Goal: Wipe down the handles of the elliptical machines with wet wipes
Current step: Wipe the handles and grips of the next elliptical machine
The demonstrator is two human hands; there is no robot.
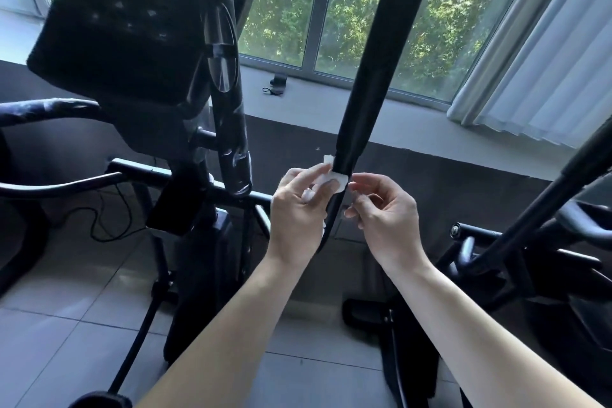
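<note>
A tall black padded handle (381, 60) of the elliptical machine runs from the top of the head view down to the middle. A white wet wipe (334, 177) is wrapped round its lower end. My left hand (298, 209) pinches the wipe against the handle from the left. My right hand (384, 209) is just right of the handle, fingertips at the wipe's right edge; whether it grips the wipe is unclear. A second handle (228, 103), shiny with plastic wrap, stands to the left beside the dark console (132, 20).
Another machine's black arm (536, 205) rises on the right. A curved side bar (49, 109) juts out at the left, with a cable on the tiled floor (66, 308). A window sill (298, 99) with a small black item and a white curtain (546, 60) lie ahead.
</note>
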